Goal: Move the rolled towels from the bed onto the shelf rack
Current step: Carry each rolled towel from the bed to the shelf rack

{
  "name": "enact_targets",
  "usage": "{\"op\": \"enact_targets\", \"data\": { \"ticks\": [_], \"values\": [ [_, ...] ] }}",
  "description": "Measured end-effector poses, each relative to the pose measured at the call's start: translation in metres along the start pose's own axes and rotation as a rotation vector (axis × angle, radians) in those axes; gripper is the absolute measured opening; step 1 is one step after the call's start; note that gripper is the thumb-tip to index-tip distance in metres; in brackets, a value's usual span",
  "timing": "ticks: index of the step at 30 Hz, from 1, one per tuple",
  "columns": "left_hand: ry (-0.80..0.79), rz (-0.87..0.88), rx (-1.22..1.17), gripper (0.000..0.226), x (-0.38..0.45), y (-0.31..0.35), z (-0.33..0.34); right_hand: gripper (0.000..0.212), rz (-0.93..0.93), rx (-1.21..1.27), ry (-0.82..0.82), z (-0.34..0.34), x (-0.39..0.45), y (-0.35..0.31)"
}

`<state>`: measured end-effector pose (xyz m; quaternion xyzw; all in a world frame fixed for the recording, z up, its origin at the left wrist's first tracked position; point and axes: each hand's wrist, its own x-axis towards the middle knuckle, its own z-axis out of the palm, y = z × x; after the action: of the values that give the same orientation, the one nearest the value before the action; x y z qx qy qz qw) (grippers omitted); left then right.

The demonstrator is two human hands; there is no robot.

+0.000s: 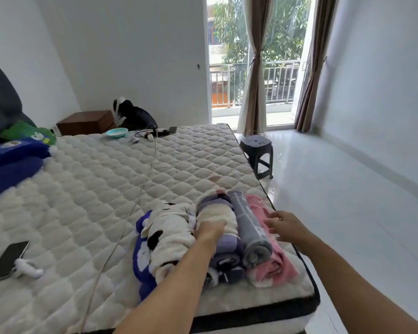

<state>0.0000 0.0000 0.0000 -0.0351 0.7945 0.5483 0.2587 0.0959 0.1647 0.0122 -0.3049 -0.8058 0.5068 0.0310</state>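
Observation:
Several rolled towels lie side by side at the near right corner of the white quilted bed point(87, 194). From left to right: a blue, white and black roll point(159, 242), a purple and cream roll point(217, 213), a grey checked roll point(249, 227) and a pink roll point(273, 263). My left hand point(209, 231) is pressed down on the purple and cream roll, fingers curled over it. Just above the pink roll hovers my right hand point(284, 225), fingers spread and empty. No shelf rack is in view.
A phone point(6, 260) and a white cable point(130, 208) lie on the bed. Pillows point(15, 160) are at the left, a teal bowl point(117, 132) and chargers at the far edge. A dark stool point(257, 150) stands on the tiled floor to the right.

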Motion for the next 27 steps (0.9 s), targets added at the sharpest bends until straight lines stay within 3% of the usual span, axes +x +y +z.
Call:
{"op": "enact_targets", "data": {
  "ticks": [3, 6, 10, 12, 15, 19, 21, 27],
  "values": [
    [-0.038, -0.244, -0.133, 0.067, 0.011, -0.024, 0.011, 0.020, 0.023, -0.036, 0.045, 0.018, 0.012, 0.031],
    [-0.118, -0.573, -0.288, 0.088, 0.009, -0.036, 0.018, 0.035, 0.058, -0.049, 0.030, 0.031, 0.039, 0.039],
    [-0.073, -0.712, -0.537, 0.096, 0.030, -0.047, 0.025, 0.047, 0.001, -0.048, -0.004, 0.042, 0.099, 0.025],
    [-0.033, -0.726, -0.622, 0.087, 0.046, -0.047, 0.030, 0.050, -0.048, -0.087, -0.054, 0.049, 0.133, 0.010],
    [0.089, -0.596, -0.585, 0.055, 0.073, -0.040, 0.036, 0.055, -0.130, -0.115, -0.155, 0.066, 0.194, -0.008],
    [0.138, -0.618, -0.690, 0.045, 0.090, -0.050, 0.038, 0.088, -0.126, -0.129, -0.275, 0.093, 0.247, -0.016],
    [0.128, -0.691, -0.781, 0.042, 0.093, -0.053, 0.035, 0.094, -0.132, -0.135, -0.314, 0.105, 0.265, -0.015],
    [0.068, -0.781, -0.839, 0.056, 0.100, -0.070, 0.035, 0.070, -0.074, -0.136, -0.263, 0.133, 0.276, -0.001]
  ]
}}
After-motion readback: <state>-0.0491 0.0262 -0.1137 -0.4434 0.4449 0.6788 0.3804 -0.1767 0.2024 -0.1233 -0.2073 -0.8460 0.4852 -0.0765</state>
